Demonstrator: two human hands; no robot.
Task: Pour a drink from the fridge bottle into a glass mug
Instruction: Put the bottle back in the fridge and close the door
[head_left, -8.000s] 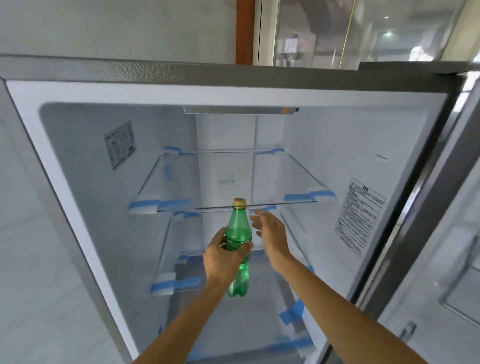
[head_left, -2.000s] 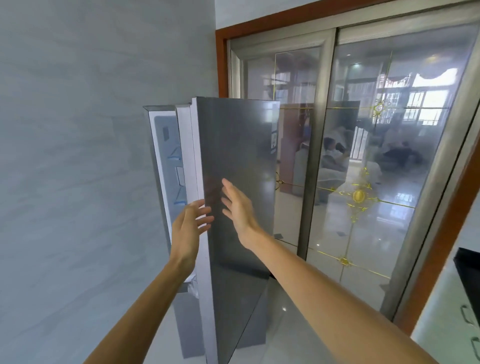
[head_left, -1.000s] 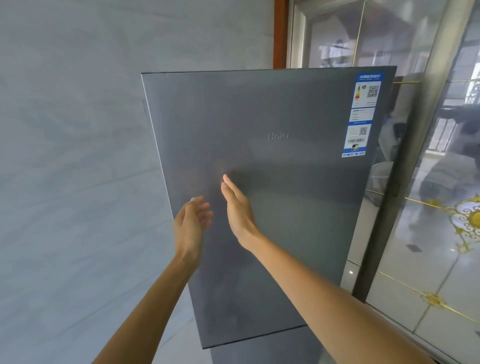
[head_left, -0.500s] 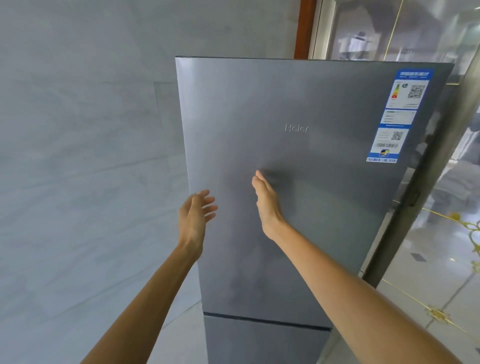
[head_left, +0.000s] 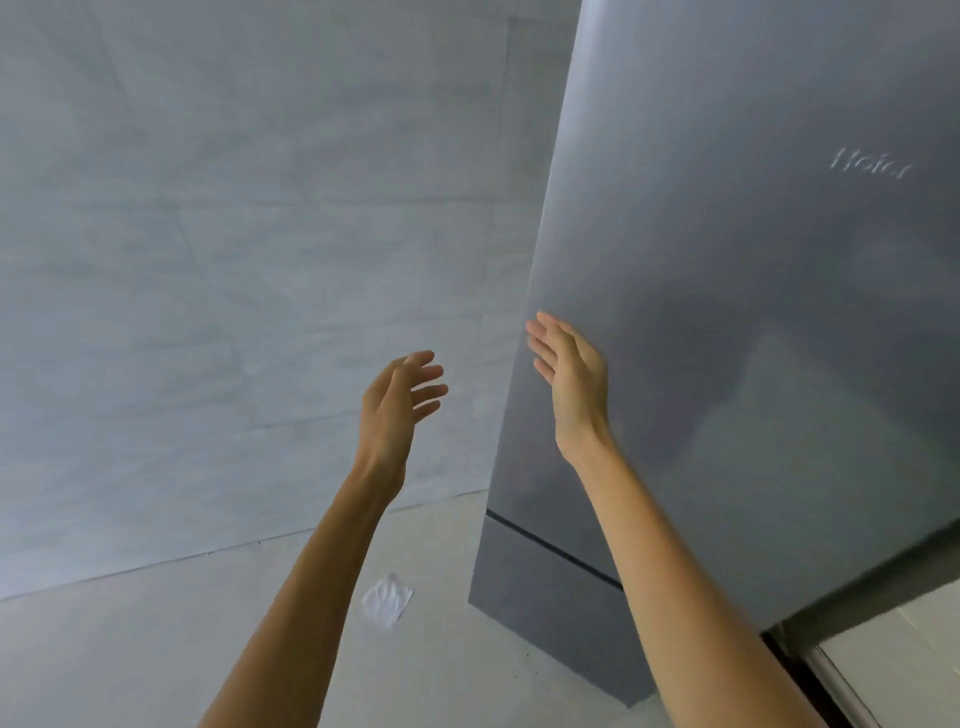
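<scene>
The grey fridge (head_left: 753, 322) fills the right side of the head view with its upper door closed. My right hand (head_left: 571, 379) is raised in front of the door's left edge, fingers spread and holding nothing. My left hand (head_left: 397, 405) hangs in the air left of the fridge, in front of the wall, open and empty. Neither the green bottle nor a glass mug is in view.
A pale grey tiled wall (head_left: 234, 260) fills the left half. A crumpled white scrap (head_left: 387, 600) lies on the light floor near the fridge's lower left corner. A dark door frame edge (head_left: 831, 660) shows at the bottom right.
The fridge door went from open to closed. The view has since swung left and down, so the fridge sits at the right. My right hand has shifted toward the door's left edge.
</scene>
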